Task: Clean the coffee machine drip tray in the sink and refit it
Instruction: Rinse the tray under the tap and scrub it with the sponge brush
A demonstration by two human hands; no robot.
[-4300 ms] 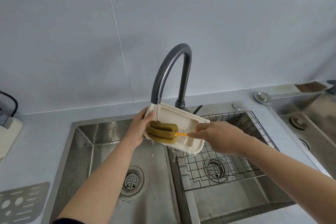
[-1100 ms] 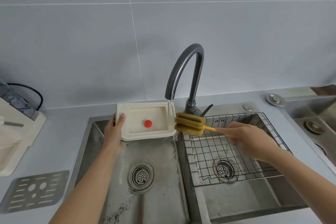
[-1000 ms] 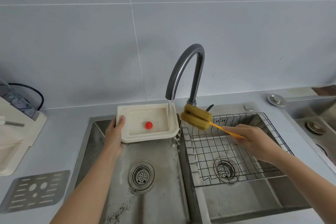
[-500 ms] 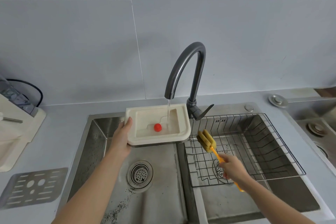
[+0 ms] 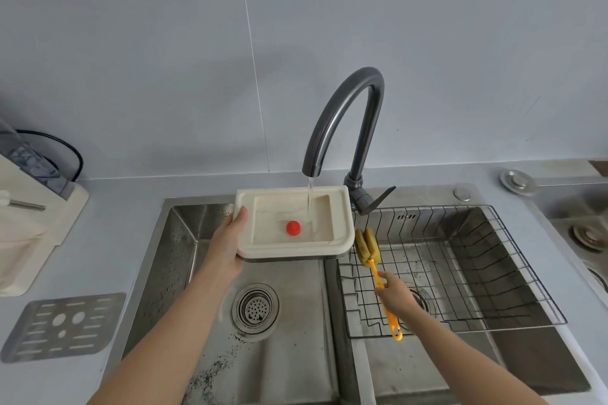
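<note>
The scrubbing has given way to rinsing: about four seconds back the sponge brush was pressed into the tilted drip tray under the spout, and now the drip tray (image 5: 291, 222) is held level at the centre of the frame, open side up, with the stream from the faucet (image 5: 345, 122) falling into its recess just right of the red float (image 5: 293, 227). The left hand (image 5: 227, 248) has its grip closed on the tray's left edge, thumb over the rim and fingers beneath, holding it above the left basin of the sink (image 5: 184, 240). The right hand (image 5: 394, 296) has dropped away to the lower right, its grip closed around the orange handle of the sponge brush (image 5: 367, 245), whose yellow-green head now sits just beside the tray's right edge, over the wire rack (image 5: 493, 260) in the right basin. Whether the head touches the tray cannot be told. I judge the brush is about to be set down and the tray needs only to be rinsed and emptied. Refitting is not yet begun: the metal grate (image 5: 62, 327) lies on the counter (image 5: 125, 217) at lower left, near the coffee machine (image 5: 29, 223) at the left edge.
</note>
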